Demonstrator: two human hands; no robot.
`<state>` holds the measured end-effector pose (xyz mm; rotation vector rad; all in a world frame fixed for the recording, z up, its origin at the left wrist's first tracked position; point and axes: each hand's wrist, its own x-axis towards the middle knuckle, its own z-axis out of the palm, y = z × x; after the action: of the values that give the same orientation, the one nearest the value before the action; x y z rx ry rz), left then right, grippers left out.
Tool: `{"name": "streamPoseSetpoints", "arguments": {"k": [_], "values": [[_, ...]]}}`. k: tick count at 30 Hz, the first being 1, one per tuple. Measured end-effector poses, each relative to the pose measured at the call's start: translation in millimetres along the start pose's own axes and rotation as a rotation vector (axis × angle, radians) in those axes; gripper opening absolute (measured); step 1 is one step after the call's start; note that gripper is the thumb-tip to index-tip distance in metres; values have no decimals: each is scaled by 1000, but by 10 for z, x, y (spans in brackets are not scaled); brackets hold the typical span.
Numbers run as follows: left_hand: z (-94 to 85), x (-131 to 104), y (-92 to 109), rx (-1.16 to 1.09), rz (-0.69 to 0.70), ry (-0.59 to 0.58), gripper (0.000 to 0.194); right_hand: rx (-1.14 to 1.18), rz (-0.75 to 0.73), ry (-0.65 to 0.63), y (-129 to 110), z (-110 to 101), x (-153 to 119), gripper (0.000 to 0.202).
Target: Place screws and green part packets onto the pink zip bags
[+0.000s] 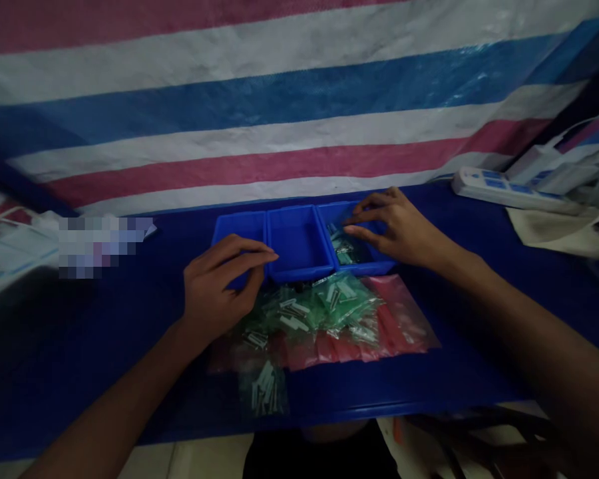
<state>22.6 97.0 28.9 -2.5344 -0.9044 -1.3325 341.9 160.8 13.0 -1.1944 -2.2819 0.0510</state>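
Observation:
My left hand is over the front of the left blue bin, its thumb and fingers pressed together; anything between them is too small to make out. At the right blue bin, my right hand hangs above small bags of parts, with its thumb and fingers apart. The middle blue bin shows its bare floor. In front of the bins lie green bags of screws and white plugs on red bags. One clear bag lies nearest the table's front edge.
A white power strip with plugs and cables is at the back right, beside a beige cloth or bag. Papers and plastic items lie at the left. A striped sheet hangs behind the blue table.

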Motion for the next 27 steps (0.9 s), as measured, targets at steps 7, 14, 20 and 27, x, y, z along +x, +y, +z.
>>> {"name": "streamPoseSetpoints", "arguments": {"k": [7,14,20,27], "values": [[10,-2,4,26,28,-9,25,-48,-20,-130,-114,97,-80,60],[45,-11,-28,33,48,-63,26,223,-426,-93,-690,-266,-145,27],[2,15,43,-6,11,-98,30,15,-532,-194,-773,-331,-258,20],[-8,-5,54,88,107,6,45,216,-191,257,-980,-223,-313,24]]}}
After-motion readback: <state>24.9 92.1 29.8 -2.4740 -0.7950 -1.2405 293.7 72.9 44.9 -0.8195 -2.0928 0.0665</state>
